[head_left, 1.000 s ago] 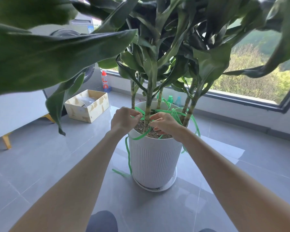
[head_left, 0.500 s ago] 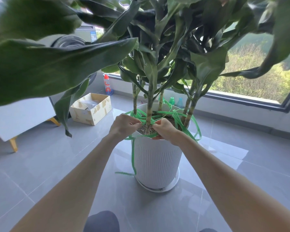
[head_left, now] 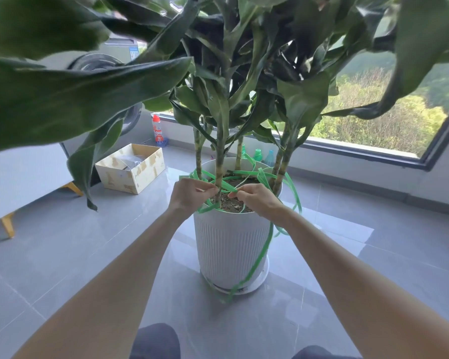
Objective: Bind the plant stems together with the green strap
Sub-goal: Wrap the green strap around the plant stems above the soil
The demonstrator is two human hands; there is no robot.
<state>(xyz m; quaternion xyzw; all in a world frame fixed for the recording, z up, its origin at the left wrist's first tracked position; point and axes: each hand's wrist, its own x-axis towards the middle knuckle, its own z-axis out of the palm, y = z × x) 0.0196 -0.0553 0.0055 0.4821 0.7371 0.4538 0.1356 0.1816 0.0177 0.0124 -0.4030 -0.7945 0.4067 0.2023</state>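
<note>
A tall leafy plant with several thin stems point(head_left: 220, 161) grows from soil in a white ribbed pot point(head_left: 228, 244) on the floor. A green strap point(head_left: 263, 251) loops around the stems at the pot's rim, and its loose end hangs down the pot's right side to the floor. My left hand point(head_left: 189, 194) pinches the strap just left of the nearest stem. My right hand point(head_left: 257, 198) pinches it just right of that stem. The strap crosses in front of the stem between my fingertips.
An open cardboard box point(head_left: 131, 168) sits on the grey tiled floor to the left. A red-capped bottle point(head_left: 157, 130) stands by the window sill, and small green bottles point(head_left: 257, 154) are behind the pot. A white table point(head_left: 24, 177) is at far left. Big leaves hang overhead.
The strap's loose end, earlier hanging down the pot's left side, now hangs down its right side. Both hands have stayed at the near stem, and the strap loops sit higher around the stems.
</note>
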